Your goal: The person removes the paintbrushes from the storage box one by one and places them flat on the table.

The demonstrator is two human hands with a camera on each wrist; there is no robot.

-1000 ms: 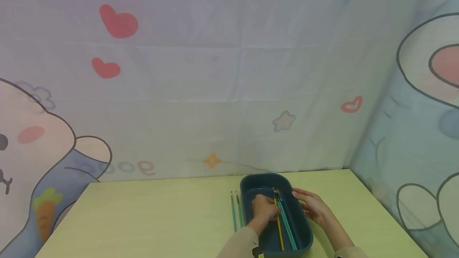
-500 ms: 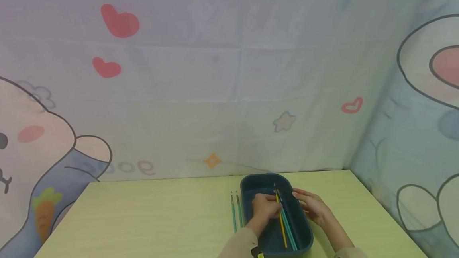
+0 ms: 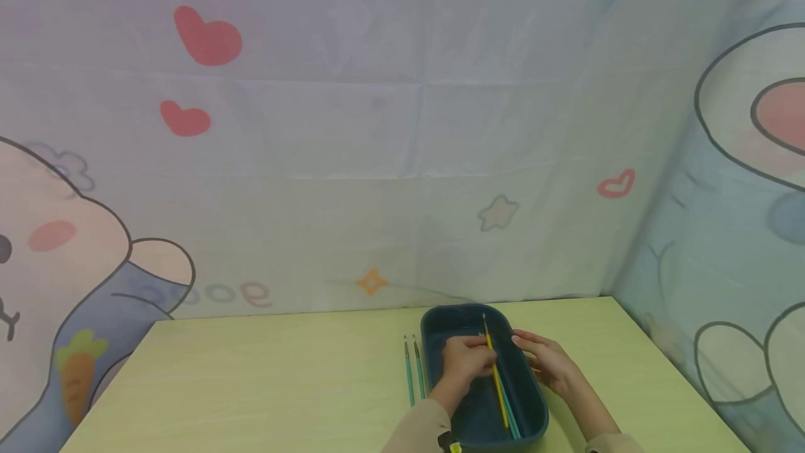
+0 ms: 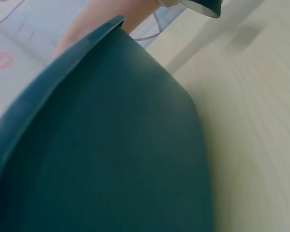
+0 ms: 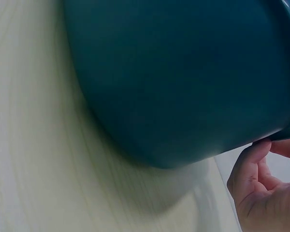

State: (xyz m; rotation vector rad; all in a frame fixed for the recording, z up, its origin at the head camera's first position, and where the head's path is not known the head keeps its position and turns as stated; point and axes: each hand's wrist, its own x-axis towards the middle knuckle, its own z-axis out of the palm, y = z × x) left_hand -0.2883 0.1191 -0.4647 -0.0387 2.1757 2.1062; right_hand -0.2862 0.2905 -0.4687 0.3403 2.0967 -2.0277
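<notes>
A dark teal oblong tray (image 3: pixel 440 320) sits on the pale table (image 3: pixel 283 383) in the head view. My left hand (image 3: pixel 467 362) reaches into it and pinches a yellow brush (image 3: pixel 499 386), whose tip points at the tray's far rim. Teal brushes (image 3: pixel 513 426) lie in the tray next to the yellow one. My right hand (image 3: pixel 544 362) rests against the tray's right rim with relaxed fingers. In the right wrist view its fingertips (image 5: pixel 257 150) touch the edge of the tray's outer wall (image 5: pixel 174 72). The left wrist view shows only the tray wall (image 4: pixel 111 145) and the table (image 4: pixel 251 125).
Two teal brushes (image 3: pixel 414 372) lie side by side on the table just left of the tray. A cartoon-print cloth (image 3: pixel 377 159) hangs behind the table and along its right side. The table stretches bare to the left.
The left hand has slid the yellow brush toward the tray's far end and raised its tip near the rim. The right hand has stayed on the rim.
</notes>
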